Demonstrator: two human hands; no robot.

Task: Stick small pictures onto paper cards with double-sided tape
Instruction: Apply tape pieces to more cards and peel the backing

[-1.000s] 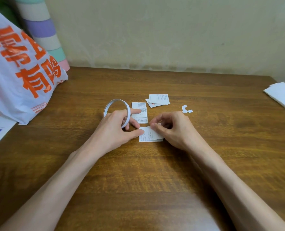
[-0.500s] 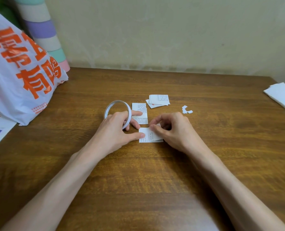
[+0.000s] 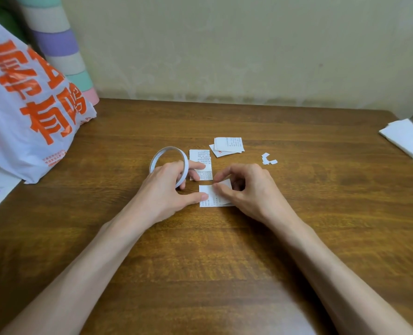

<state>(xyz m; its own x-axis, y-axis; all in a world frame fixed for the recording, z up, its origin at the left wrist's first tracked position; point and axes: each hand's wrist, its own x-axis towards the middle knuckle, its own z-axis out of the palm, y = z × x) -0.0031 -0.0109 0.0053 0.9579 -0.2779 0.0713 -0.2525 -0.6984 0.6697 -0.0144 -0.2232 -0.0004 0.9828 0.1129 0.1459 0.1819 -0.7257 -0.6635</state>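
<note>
Right fingers point(image 3: 221, 189) are lifting slightly, pinching a paper corner point(image 3: 227, 183) on the card point(image 3: 205, 203), while left fingers point(image 3: 197, 165) are gripping the roll point(image 3: 169, 148) at eleven o'clock, thumb point(image 3: 200, 197) pinning the card steady.

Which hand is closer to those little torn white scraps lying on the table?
Right. The right hand sits just below and left of the scraps, pinching at a paper card. The left hand is farther left, holding the tape ring.
</note>
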